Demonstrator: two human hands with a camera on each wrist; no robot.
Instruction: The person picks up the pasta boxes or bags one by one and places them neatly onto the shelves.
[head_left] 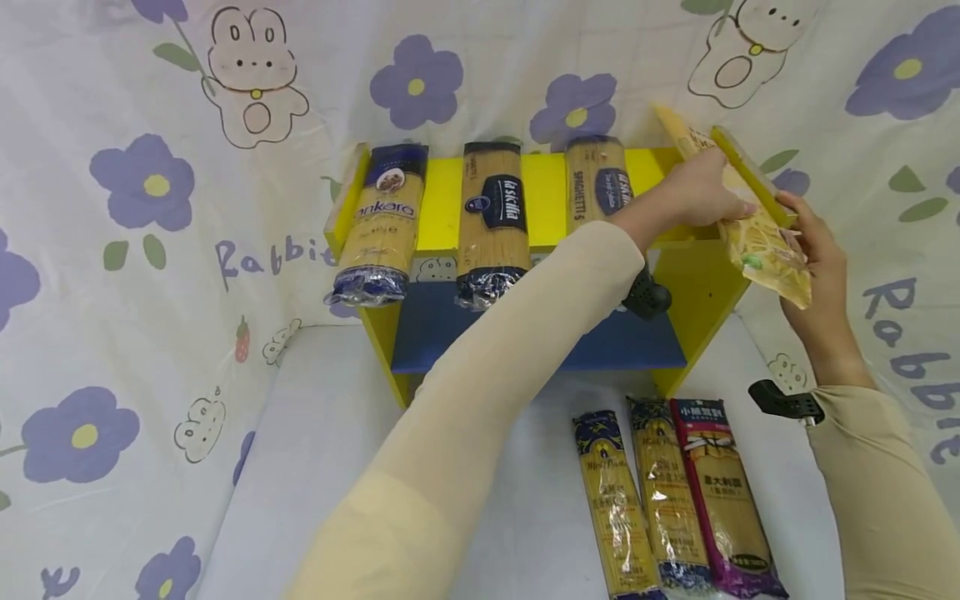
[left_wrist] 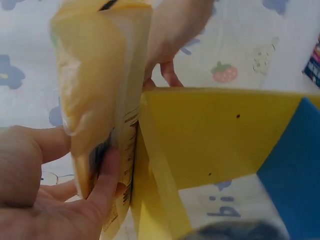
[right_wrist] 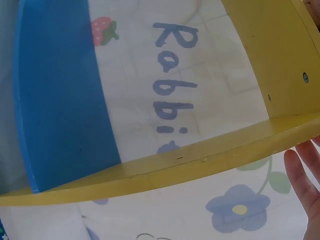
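My left hand [head_left: 693,193] reaches across to the right end of the top shelf and grips a yellow pasta bag [head_left: 768,250]. In the left wrist view, its thumb and fingers pinch the lower part of the bag [left_wrist: 95,65], which stands upright against the yellow side panel [left_wrist: 150,165]. On the outer side of the shelf, my right hand [head_left: 825,267] is next to the bag and panel. Its fingers [right_wrist: 298,175] look fairly straight beside the panel edge in the right wrist view; their contact is partly hidden.
Along the yellow top shelf [head_left: 435,200] lie an Ankara spaghetti pack [head_left: 382,225] and two La Sicilia packs [head_left: 492,217]. A blue lower shelf [head_left: 427,333] is beneath. Three more spaghetti packs, one with pink edges [head_left: 727,500], lie on the white table [head_left: 300,467]. Patterned cloth hangs behind.
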